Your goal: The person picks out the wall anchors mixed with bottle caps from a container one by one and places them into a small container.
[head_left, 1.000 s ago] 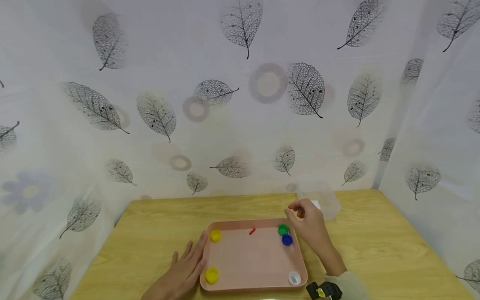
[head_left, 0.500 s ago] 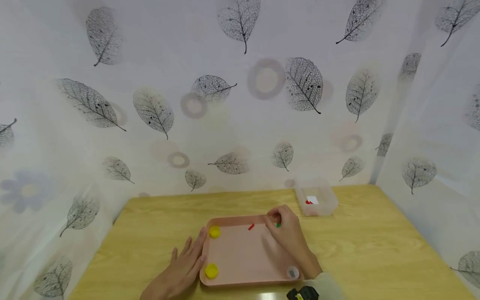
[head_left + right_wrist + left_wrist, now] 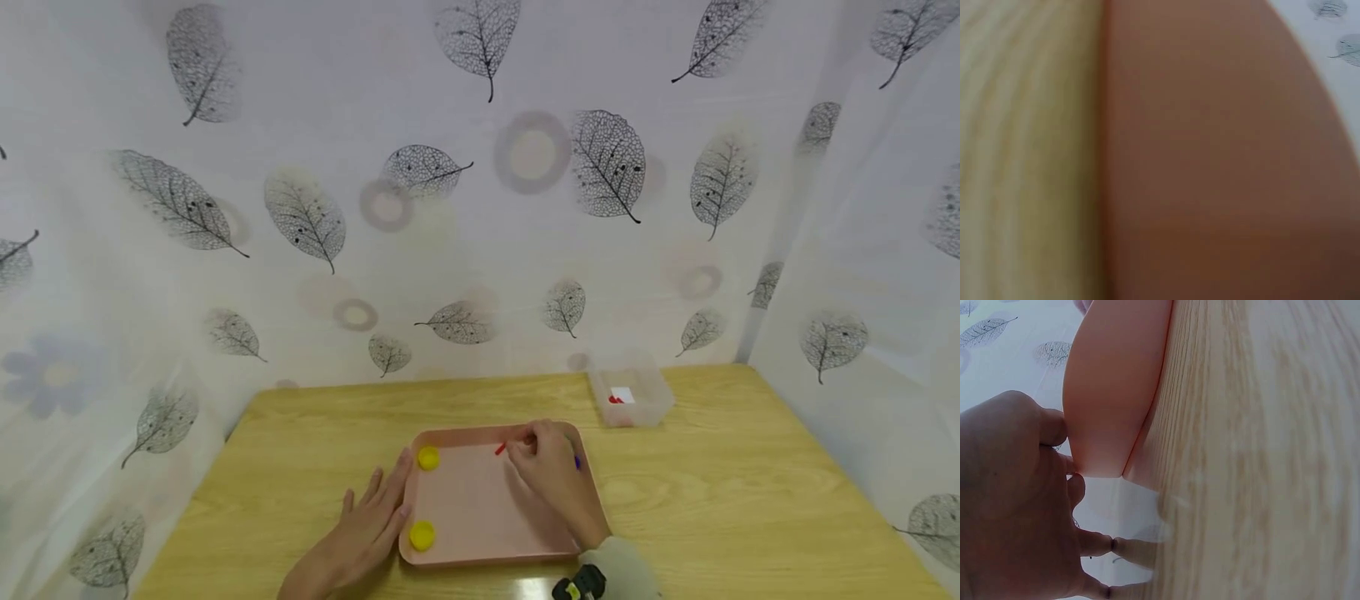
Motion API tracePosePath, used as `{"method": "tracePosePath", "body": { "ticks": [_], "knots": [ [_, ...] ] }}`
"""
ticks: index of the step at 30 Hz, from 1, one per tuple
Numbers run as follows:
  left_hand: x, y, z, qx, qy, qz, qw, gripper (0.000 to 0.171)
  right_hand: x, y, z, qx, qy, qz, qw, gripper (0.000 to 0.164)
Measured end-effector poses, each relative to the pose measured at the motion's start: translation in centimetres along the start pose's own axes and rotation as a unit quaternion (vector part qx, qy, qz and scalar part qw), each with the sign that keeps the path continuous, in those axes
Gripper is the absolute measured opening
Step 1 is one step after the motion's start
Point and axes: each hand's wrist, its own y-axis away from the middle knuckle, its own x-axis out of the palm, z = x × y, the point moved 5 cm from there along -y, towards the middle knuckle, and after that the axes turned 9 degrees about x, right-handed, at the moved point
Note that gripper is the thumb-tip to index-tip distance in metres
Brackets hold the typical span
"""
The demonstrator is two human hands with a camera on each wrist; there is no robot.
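My left hand (image 3: 363, 529) lies on the table with its fingers straight, touching the left side of the pink tray (image 3: 465, 557). In the left wrist view its fingers (image 3: 1055, 428) meet the outer wall of the tray. Over the tray's back right part, my right hand (image 3: 551, 471) has thumb and fingertips brought together in a pinch. A bit of red shows at these fingertips, a small red stick mostly hidden by them. Just left of them a short red stick (image 3: 500, 448) lies in the tray. The right wrist view shows only the blurred tray wall (image 3: 1210, 125).
Two yellow caps (image 3: 428, 458) sit in the tray's left corners. A blue cap (image 3: 577, 462) peeks out behind my right hand. A clear plastic box (image 3: 648, 404) with small red pieces (image 3: 616, 400) and a white square stands behind the tray, near the leaf-patterned curtain (image 3: 450, 250).
My right hand has moved from beside the plastic box leftward over the tray to the red stick, covering the green and white caps. The left hand stays at the tray's side.
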Motion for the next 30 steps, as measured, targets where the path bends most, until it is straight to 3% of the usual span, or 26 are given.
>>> {"method": "tracePosePath", "body": {
  "ticks": [5,13,19,30],
  "knots": [
    [0.2,-0.3,-0.1,-0.003,0.003,0.0,1.0,0.059,1.3,0.2,-0.8,0.015,0.005,0.023,1.0,0.013],
    [0.4,-0.2,0.2,-0.003,0.0,0.009,1.0,0.059,2.2,0.4,-1.1,0.03,0.03,0.009,0.999,0.016],
    [0.3,-0.1,-0.1,0.002,-0.006,0.001,1.0,0.059,2.5,0.5,-0.4,0.017,0.041,-0.014,0.999,0.017],
    [0.6,0.1,-0.4,-0.007,0.003,0.007,0.9999,0.059,3.6,0.6,-0.5,0.069,0.064,-0.029,0.995,0.025]
  ]
}}
